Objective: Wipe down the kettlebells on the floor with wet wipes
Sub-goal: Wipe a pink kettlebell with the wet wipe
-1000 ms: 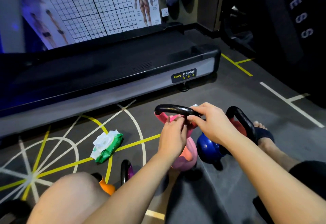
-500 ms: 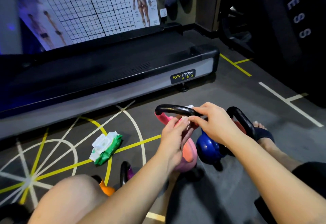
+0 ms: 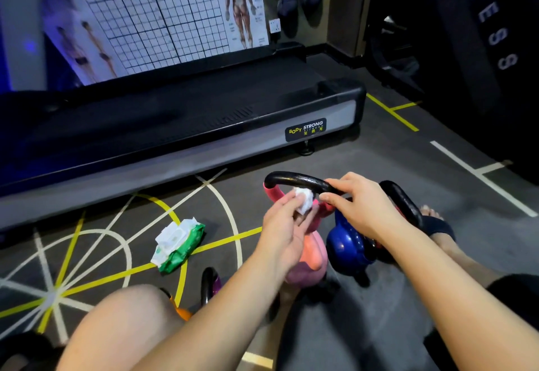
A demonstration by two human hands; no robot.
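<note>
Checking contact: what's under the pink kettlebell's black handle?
Crumpled white wet wipe, pinched by the left-hand grip, touching it. The right-hand grip hides the handle's right end.

Left hand [image 3: 284, 227] pinching a wet wipe [image 3: 303, 200] at its fingertips, right hand [image 3: 360, 207] curled over a kettlebell handle [image 3: 294, 179]

Shiny, smooth coat on the round blue kettlebell [image 3: 347, 245]. Duller, smooth skin on the round pink kettlebell [image 3: 315, 257], under a glossy black curved handle [image 3: 294, 179]. Soft, crumpled white wet wipe [image 3: 303, 200]. Crinkly, shiny green plastic wipe pack [image 3: 180, 243]. Matt dark grey gym floor [image 3: 379, 172] with flat painted lines.
</note>
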